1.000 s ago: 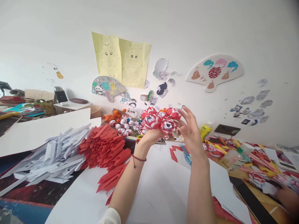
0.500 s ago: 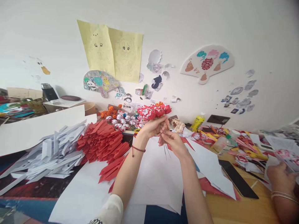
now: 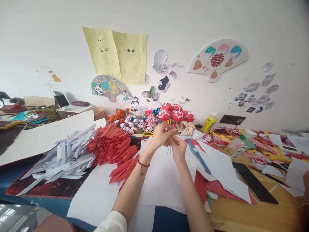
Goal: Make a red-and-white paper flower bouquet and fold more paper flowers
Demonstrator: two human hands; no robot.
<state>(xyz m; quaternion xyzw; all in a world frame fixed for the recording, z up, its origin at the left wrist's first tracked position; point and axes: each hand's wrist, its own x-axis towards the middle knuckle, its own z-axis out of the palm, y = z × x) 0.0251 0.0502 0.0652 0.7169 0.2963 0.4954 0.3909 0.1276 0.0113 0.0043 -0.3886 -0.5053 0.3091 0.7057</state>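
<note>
Red-and-white folded paper flowers (image 3: 174,113) form a bunch above my hands, leaning slightly right. My left hand (image 3: 162,134) is closed around their thin stems just under the blooms. Close against it, my right hand (image 3: 178,149) pinches the stems lower down, its fingertips partly hidden. Dark wire ends (image 3: 169,150) poke out below, between the two hands. White paper sheets (image 3: 166,180) lie beneath my forearms. Left of my left wrist sits a heap of folded red paper strips (image 3: 112,143).
A pile of folded white paper strips (image 3: 70,154) lies at the left. Small finished flowers (image 3: 129,124) stand behind. To the right are a blue cutter (image 3: 198,156), a black phone-like slab (image 3: 254,182), a yellow bottle (image 3: 209,122) and paper scraps. Another person's hand (image 3: 305,182) shows at the right edge.
The bunch has turned more upright and shifted right, with both hands still at its stems. My view has shifted slightly left; the blue cutter shows more, the other person's hand less.
</note>
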